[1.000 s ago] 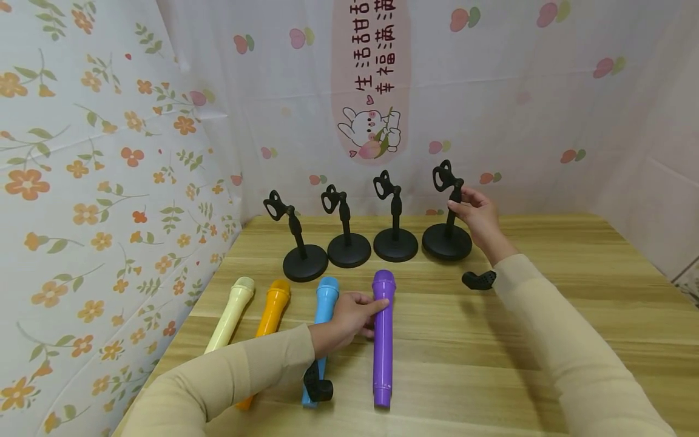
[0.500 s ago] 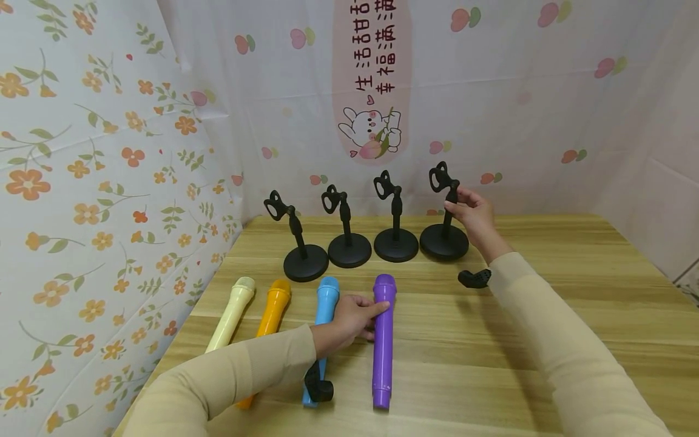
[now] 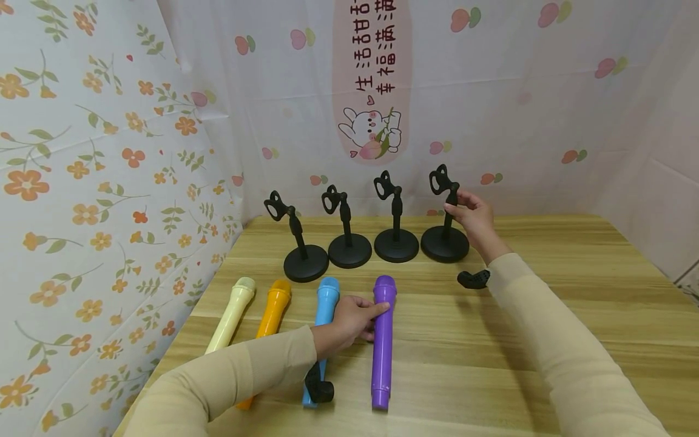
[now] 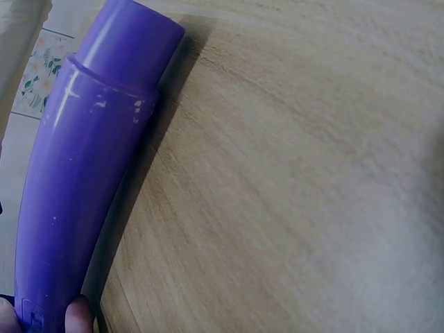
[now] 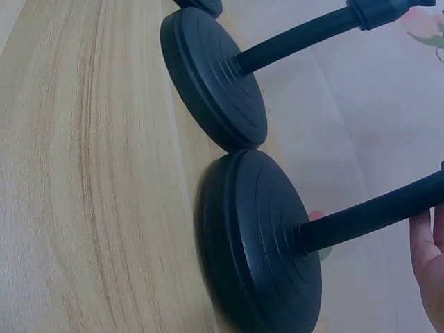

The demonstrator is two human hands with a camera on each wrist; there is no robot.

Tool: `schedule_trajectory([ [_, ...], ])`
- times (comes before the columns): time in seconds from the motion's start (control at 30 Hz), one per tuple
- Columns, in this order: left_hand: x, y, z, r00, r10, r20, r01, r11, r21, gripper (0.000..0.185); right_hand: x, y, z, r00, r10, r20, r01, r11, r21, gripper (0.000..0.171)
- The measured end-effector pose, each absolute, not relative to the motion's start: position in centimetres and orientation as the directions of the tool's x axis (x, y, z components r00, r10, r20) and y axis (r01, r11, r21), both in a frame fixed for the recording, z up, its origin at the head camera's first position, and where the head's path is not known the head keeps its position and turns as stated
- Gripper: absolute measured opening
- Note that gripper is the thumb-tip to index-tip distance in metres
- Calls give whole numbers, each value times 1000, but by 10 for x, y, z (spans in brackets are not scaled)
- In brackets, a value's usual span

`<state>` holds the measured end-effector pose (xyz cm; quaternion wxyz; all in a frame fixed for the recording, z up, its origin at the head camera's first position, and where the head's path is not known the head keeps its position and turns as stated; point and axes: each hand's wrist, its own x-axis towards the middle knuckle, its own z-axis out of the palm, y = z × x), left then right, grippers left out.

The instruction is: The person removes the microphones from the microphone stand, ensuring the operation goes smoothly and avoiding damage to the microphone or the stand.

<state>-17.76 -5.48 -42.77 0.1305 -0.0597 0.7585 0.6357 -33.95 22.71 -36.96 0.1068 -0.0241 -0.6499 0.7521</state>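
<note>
My left hand (image 3: 352, 320) grips the purple microphone (image 3: 383, 352) near its upper part, thumb across the top. In the left wrist view the lower end of that purple microphone (image 4: 90, 152) shows, with fingertips on both sides of it at the bottom edge. My right hand (image 3: 476, 217) pinches the pole of the rightmost black microphone stand (image 3: 445, 244), whose round base rests on the table. The right wrist view shows this stand's base (image 5: 270, 243) touching or nearly touching the neighbouring stand's base (image 5: 215, 80); only some fingers (image 5: 423, 246) show there.
Left of the held stand, other black stands (image 3: 396, 246), (image 3: 349, 250), (image 3: 306, 263) form a row. Blue (image 3: 326, 303), orange (image 3: 273, 309) and pale yellow (image 3: 232, 315) microphones lie left of the purple one, partly under my left arm. A patterned curtain (image 3: 295, 91) hangs behind the wooden table (image 3: 546, 352).
The rightmost stand has shifted slightly left with my right hand, and its base has come down onto the table. The purple microphone has slid slightly towards me.
</note>
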Motion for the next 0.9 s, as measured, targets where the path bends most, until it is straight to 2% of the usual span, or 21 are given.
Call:
schedule_trajectory([
  [0.27, -178, -54, -428, -962, 74, -261, -245, 176, 953, 33, -334, 228, -366, -983, 171, 67, -97, -170, -981, 51],
  [0.5, -179, -52, -428, -963, 73, -258, -244, 160, 956, 36, -338, 228, -373, -980, 174, 101, -126, -138, -982, 46],
  [0.9, -176, -50, -425, -970, 59, -237, -221, 209, 953, 34, -338, 228, -375, -979, 185, 83, -112, -149, -982, 50],
])
